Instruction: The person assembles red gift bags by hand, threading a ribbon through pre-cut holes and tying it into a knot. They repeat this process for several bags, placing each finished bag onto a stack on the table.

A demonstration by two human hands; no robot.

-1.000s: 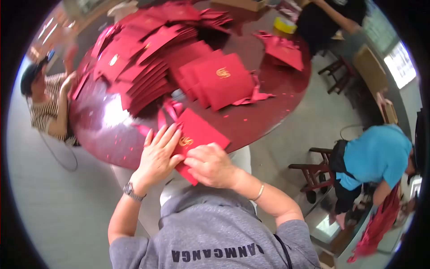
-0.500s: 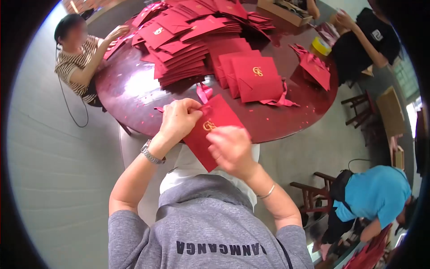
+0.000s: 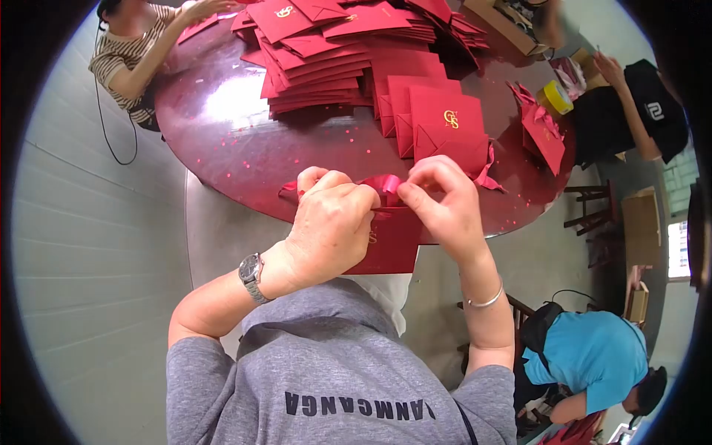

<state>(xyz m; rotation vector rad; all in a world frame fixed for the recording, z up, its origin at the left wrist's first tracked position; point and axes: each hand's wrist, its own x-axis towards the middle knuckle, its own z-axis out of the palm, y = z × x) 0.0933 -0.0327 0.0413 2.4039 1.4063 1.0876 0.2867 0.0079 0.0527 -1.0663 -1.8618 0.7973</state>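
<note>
Upside down at six o'clock, my shirt (image 3: 334, 363) reads ANMCANGA, its start unclear. Gold GS stands on the front bag (image 3: 449, 135) at one o'clock and the pile bag (image 3: 277, 24) at eleven; my held bag (image 3: 397, 246) shows only S.

Left forearm (image 3: 222, 300) slants from the elbow toward two o'clock; the left hand (image 3: 334, 226), back uppermost, is curled with fingers bent. Right forearm (image 3: 486, 311) points toward half past eleven; the right hand (image 3: 449, 200) bends thumb and forefinger toward each other in a pinch.
</note>
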